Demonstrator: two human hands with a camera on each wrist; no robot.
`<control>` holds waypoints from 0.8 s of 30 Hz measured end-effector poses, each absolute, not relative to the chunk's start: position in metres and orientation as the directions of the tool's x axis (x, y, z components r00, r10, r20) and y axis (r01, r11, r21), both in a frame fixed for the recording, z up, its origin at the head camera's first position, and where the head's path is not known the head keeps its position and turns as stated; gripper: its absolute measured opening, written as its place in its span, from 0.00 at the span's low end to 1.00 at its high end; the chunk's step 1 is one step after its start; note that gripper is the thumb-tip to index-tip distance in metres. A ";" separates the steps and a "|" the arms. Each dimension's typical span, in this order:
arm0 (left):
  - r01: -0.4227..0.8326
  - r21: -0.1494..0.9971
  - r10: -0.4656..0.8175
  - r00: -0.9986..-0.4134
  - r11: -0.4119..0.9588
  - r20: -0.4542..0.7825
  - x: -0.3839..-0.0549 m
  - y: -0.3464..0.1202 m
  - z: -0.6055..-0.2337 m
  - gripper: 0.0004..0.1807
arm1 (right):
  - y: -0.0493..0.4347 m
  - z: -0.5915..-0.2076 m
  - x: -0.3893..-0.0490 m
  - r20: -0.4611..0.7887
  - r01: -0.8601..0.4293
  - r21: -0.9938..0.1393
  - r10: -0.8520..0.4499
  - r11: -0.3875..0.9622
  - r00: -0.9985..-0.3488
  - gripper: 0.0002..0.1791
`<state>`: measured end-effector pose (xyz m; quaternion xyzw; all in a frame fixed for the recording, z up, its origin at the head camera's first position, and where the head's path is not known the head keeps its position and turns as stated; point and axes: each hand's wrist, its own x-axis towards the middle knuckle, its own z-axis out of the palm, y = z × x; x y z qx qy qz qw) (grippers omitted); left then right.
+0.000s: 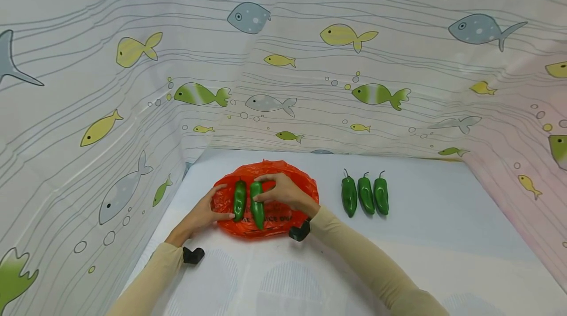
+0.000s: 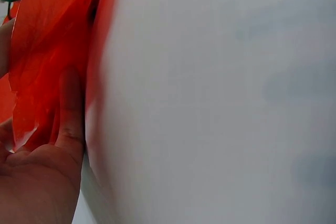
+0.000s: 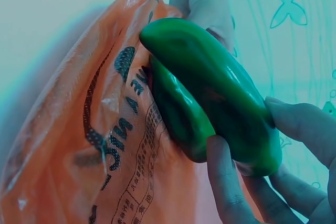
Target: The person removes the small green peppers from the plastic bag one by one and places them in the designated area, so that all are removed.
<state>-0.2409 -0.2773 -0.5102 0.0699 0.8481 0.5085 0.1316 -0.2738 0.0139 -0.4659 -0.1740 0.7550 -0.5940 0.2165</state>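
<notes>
A red plastic bag (image 1: 279, 210) with dark printing lies spread on the white table. My right hand (image 1: 283, 190) pinches a glossy green pepper (image 1: 258, 207) between thumb and fingers over the bag; its blunt end shows close up in the right wrist view. Beside it, a second green pepper (image 1: 239, 200) lies against the bag, partly hidden behind the held one in the right wrist view (image 3: 178, 116). At the bag's left edge, my left hand (image 1: 204, 215) grips the film, its thumb near that second pepper's lower end. Red film (image 2: 58, 35) covers part of the left fingers.
Three more green peppers (image 1: 365, 195) with stems lie side by side on the table, right of the bag. A fish-patterned sheet (image 1: 310, 75) rises behind the table and along both sides. A black wrist mount (image 1: 300, 231) shows at the right wrist.
</notes>
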 end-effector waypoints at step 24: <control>-0.036 0.867 0.237 -0.956 0.498 -0.176 -0.243 -0.278 -0.513 0.55 | 0.041 -0.447 -0.264 -0.069 -0.109 -0.951 -0.542 0.290 -0.838 0.31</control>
